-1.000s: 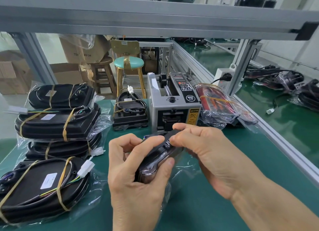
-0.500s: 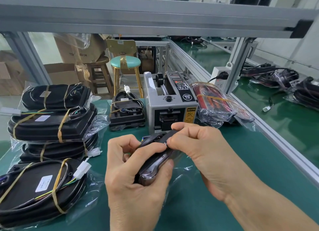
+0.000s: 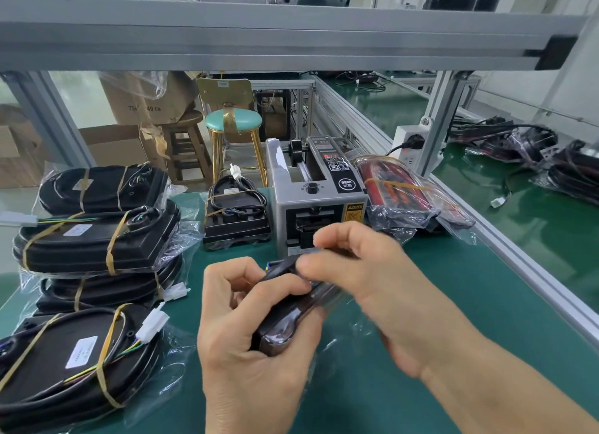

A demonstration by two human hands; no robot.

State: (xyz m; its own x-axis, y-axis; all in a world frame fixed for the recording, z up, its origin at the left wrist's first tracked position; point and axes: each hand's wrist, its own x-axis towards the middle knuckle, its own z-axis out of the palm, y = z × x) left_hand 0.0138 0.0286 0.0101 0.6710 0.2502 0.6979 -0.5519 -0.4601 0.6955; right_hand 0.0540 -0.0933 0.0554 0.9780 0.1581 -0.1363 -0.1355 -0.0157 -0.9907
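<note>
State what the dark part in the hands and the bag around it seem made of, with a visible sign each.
The dark part: probably moulded plastic, glossy; light glints along its rounded edge. The bag: likely thin clear plastic film; it wrinkles and the table shows through.

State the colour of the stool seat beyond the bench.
The stool seat is teal, on gold legs; the head view shows it.

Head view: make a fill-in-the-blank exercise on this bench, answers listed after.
The left hand and right hand hold a dark part wrapped in clear ____.
The grey machine stands on a mat coloured ____.
The stool has a teal seat and ____ legs.
The bagged red part lies to the machine's ____.
Missing words: plastic; green; gold; right.
</note>
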